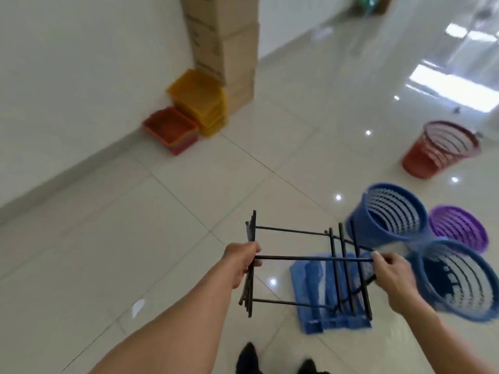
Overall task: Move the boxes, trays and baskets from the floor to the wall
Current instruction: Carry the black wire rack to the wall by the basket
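Note:
I carry a black metal wire rack (297,257) above the floor between both hands. My left hand (241,261) grips its left end bars. My right hand (391,271) pinches a bar at its right end. Under the rack a blue plastic tray (313,290) lies on the tiles. To the right stand two blue mesh baskets (391,214) (459,282), a purple basket (459,228) and a red basket (442,148). Against the wall sit stacked cardboard boxes (224,41), yellow trays (199,102) and a red tray (170,128) on a stack of coloured trays.
The white wall (81,76) runs along the left with a skirting strip. Glossy white floor tiles (135,225) lie between me and the wall. My dark shoes (275,360) show at the bottom edge. A small scrap of white paper (138,306) lies on the floor.

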